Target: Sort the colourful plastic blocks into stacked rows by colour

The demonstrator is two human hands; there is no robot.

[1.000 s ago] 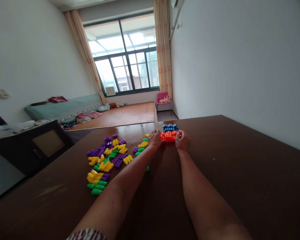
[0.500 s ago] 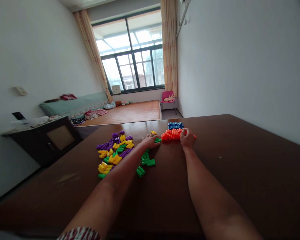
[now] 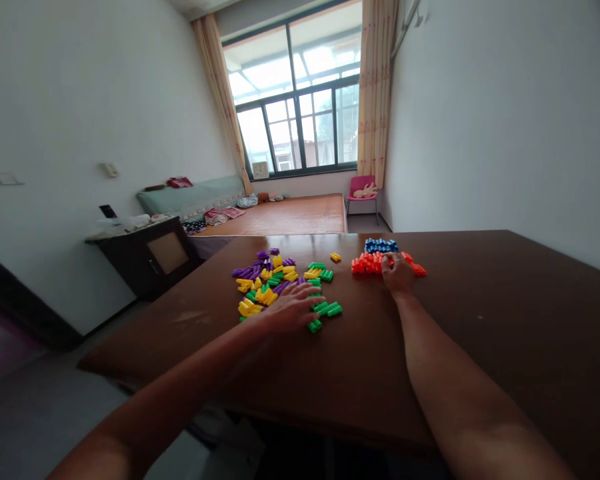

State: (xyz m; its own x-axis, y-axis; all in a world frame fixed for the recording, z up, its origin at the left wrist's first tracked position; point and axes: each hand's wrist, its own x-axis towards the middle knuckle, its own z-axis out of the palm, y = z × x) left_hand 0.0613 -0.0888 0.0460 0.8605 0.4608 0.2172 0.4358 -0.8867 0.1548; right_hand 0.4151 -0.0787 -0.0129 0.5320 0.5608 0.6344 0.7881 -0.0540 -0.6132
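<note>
Small plastic pieces lie on the dark brown table (image 3: 360, 373). My left hand (image 3: 295, 307) is open, its fingers spread over the edge of the green pieces (image 3: 334, 309). Purple pieces (image 3: 250, 272) and yellow pieces (image 3: 250, 307) are mixed in a loose pile beyond and left of it. My right hand (image 3: 398, 272) rests at the front of a row of orange pieces (image 3: 370, 263), fingers bent; whether it grips one is hidden. Blue pieces (image 3: 381, 245) form a group just behind the orange row. A single yellow piece (image 3: 335, 257) lies between the pile and the row.
Beyond the table is a low bed (image 3: 300, 213) with clothes on it, and a pink chair (image 3: 363, 189) holding a soft toy. A dark cabinet (image 3: 145, 260) stands at the left. White walls flank both sides.
My left hand has drawn back from the far green pieces toward me, and its fingers have spread. The view has turned to the left. My right hand stays at the orange row.
</note>
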